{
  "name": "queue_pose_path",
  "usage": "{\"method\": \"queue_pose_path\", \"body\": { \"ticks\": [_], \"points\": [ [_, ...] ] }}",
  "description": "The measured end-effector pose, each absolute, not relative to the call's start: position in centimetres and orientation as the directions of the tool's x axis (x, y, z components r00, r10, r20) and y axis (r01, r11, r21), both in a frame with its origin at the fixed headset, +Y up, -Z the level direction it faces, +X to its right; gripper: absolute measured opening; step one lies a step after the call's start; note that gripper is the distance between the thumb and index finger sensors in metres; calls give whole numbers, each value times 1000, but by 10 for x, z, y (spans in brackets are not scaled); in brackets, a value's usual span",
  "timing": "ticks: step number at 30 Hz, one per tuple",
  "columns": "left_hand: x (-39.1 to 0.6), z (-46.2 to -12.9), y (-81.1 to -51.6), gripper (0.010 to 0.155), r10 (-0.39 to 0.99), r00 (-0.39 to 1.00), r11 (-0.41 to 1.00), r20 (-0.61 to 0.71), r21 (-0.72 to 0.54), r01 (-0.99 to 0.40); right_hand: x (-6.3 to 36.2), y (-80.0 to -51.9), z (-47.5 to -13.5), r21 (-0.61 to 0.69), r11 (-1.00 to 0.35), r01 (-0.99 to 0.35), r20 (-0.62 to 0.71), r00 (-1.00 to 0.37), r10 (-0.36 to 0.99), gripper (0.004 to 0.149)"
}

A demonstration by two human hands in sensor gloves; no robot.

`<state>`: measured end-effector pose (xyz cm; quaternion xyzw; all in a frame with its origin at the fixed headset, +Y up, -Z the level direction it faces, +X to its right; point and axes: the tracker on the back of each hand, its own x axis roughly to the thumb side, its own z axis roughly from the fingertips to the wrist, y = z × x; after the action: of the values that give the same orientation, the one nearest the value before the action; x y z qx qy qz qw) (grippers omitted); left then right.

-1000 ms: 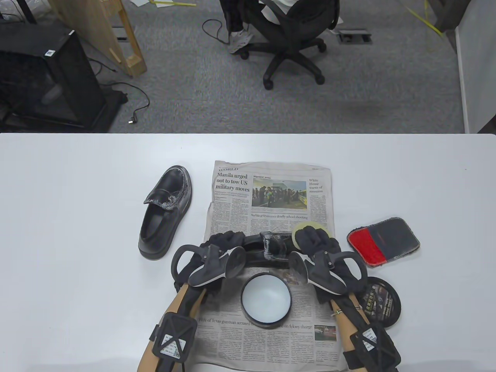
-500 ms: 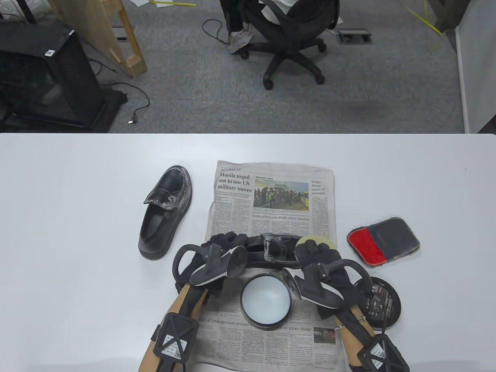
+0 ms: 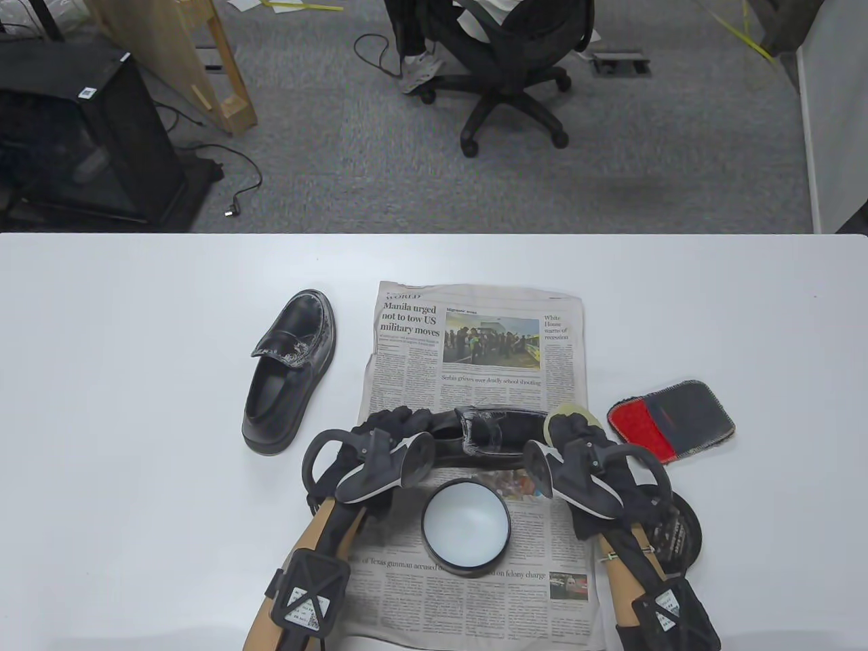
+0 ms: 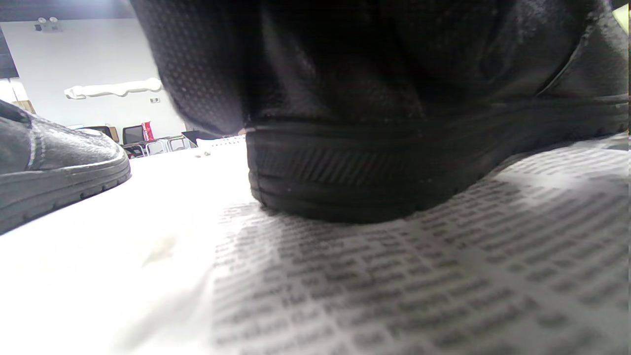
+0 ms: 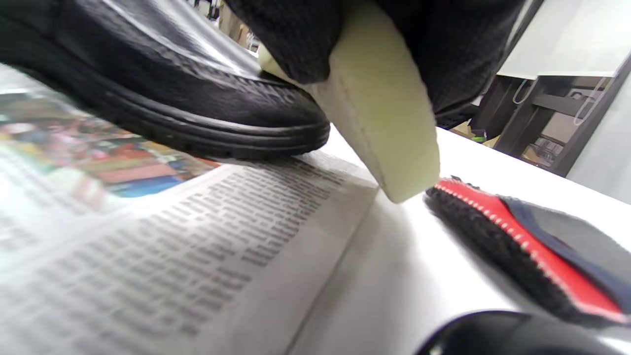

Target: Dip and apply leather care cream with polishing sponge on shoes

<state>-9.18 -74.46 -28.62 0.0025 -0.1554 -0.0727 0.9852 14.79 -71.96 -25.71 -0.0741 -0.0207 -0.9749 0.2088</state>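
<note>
A black loafer lies sideways on the newspaper, toe to the right. My left hand grips its heel end; in the left wrist view the heel fills the frame under my glove. My right hand holds the pale yellow polishing sponge against the toe; in the right wrist view the sponge is pinched in my fingers beside the toe. The open cream tin stands just in front of the shoe. A second black loafer, smeared with cream, stands to the left.
A red and grey polishing cloth lies to the right on the white table. The tin's black lid lies under my right wrist. Beyond the table's far edge are an office chair and a black cabinet.
My right hand with the sponge has slid right along the shoe, from over the vamp to the toe tip. The left hand has stayed on the heel.
</note>
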Motion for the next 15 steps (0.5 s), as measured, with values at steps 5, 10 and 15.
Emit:
{"method": "queue_pose_path", "body": {
  "ticks": [5,10,15],
  "points": [
    [-92,-287,-745,64,-132,940,991,316,20,132,125,-714,-245,-135,-918,373,244,-886,-395,49],
    [-92,-288,-745,64,-123,939,992,321,17,125,127,-722,-260,-191,-967,170,243,-946,-214,46],
    [-92,-287,-745,64,-129,941,991,311,27,127,149,-736,-273,-189,-942,278,115,-946,-302,46]
  ]
}}
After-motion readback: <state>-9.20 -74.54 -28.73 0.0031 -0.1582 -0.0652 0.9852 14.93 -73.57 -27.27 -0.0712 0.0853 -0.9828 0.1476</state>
